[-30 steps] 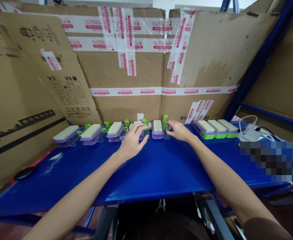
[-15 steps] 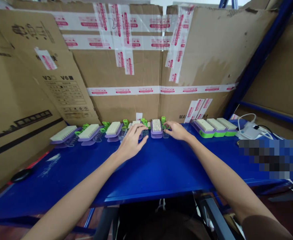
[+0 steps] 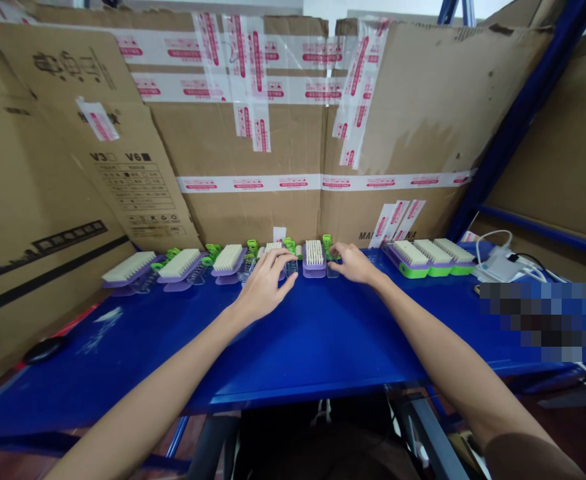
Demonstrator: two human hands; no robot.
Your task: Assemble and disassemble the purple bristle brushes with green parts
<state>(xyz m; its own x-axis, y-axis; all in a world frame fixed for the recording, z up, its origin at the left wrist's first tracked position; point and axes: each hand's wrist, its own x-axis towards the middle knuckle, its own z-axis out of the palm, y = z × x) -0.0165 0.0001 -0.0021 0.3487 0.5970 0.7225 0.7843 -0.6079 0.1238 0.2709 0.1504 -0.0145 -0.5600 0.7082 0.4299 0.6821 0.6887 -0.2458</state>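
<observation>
Cardboard panels (image 3: 413, 120) stand close behind the blue surface (image 3: 323, 340)'s back edge, blocking reach beyond. Near its middle, the left hand (image 3: 265, 287), fingers loosely spread, partly hides one brush (image 3: 273, 247); the right hand (image 3: 355, 263) curls inward, whether pinching I cannot tell. Green-based brushes (image 3: 415, 255) sit toward the back right corner, a purple brush (image 3: 315, 256) between the hands. Just beside it, at the right fingertips, is a green-topped clear piece (image 3: 327, 244); a sideways slip could knock them together.
</observation>
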